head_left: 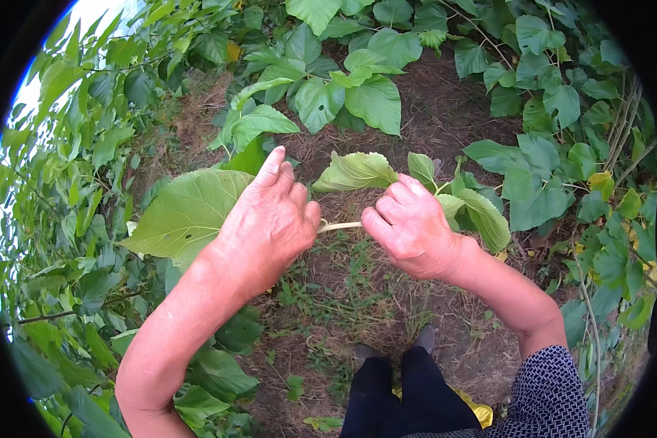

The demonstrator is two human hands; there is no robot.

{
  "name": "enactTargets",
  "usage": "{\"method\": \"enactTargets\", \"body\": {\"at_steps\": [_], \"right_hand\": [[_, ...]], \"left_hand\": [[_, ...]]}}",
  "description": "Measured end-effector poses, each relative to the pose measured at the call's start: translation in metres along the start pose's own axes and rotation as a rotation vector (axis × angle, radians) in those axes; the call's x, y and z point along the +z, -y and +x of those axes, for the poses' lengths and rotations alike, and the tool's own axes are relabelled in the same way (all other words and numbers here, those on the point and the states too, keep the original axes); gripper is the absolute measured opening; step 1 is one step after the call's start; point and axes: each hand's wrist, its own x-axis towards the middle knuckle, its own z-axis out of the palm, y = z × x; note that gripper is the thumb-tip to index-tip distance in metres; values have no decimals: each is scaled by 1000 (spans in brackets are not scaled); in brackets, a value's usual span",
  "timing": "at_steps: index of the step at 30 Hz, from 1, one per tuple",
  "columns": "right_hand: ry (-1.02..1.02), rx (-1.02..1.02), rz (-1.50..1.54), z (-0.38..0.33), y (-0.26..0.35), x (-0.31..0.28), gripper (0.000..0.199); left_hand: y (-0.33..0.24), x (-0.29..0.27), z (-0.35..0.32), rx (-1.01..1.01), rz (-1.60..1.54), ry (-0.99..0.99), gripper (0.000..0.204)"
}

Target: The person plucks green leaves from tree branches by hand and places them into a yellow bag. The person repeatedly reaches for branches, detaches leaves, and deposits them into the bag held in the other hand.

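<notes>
Stem (pixel 341 226) spans both closed fists: left hand (pixel 270 223) at nine o'clock, right hand (pixel 410 230) at three; hard pulling could snap it.

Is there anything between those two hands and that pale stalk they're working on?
Nothing visible. The left hand and right hand are both closed right on the thin pale green stalk, with only bare stalk showing between them.

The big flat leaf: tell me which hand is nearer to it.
Left. The left hand lies right against the big leaf, covering its inner edge. The right hand is farther off, across the pale stem that runs between the hands.
</notes>
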Motion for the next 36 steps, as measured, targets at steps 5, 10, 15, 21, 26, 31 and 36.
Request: {"method": "enactTargets", "body": {"at_steps": [5,10,15,21,26,31,36], "right_hand": [[36,45,114,-17,-7,3,30],[96,227,72,-59,-31,14,21],[171,249,136,-92,-31,19,19],[209,233,151,-107,-17,25,20],[201,203,190,-104,-1,25,24],[266,177,223,-113,7,24,35],[251,189,304,-117,9,25,27]], "left_hand": [[-7,24,-17,21,-67,42,22],[21,60,-64,-261,-221,-55,31],[21,73,-100,-819,-723,-405,25],[-46,42,-35,-294,-672,-253,53],[-61,48,-19,18,-347,55,72],[-58,53,6,110,-336,215,54],[-52,40,25,224,-163,384,21]]}}
